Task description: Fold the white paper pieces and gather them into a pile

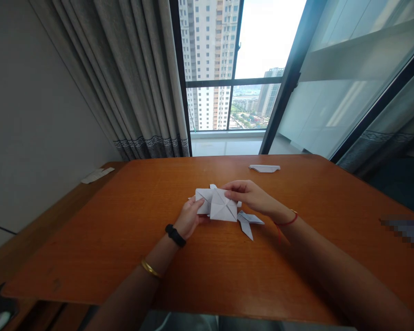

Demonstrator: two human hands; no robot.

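Between my two hands is a folded white paper [223, 207] with crease lines crossing on its square front flap. My left hand [189, 216] grips its left side, thumb on top and fingers underneath. On the upper right corner my right hand [243, 193] pinches the paper between thumb and fingers. Just below my right hand, a pointed folded paper piece [249, 222] lies on the table. Parts of other white paper show behind the held sheet; I cannot tell whether they belong to it.
The orange-brown wooden table [141, 271] spreads under my hands. Near its far edge lies another folded paper [265, 168]. A paper slip [97, 175] rests on a ledge at the left. Beyond are a grey curtain [134, 78] and a window; a blurred patch [409, 232] sits at the right.
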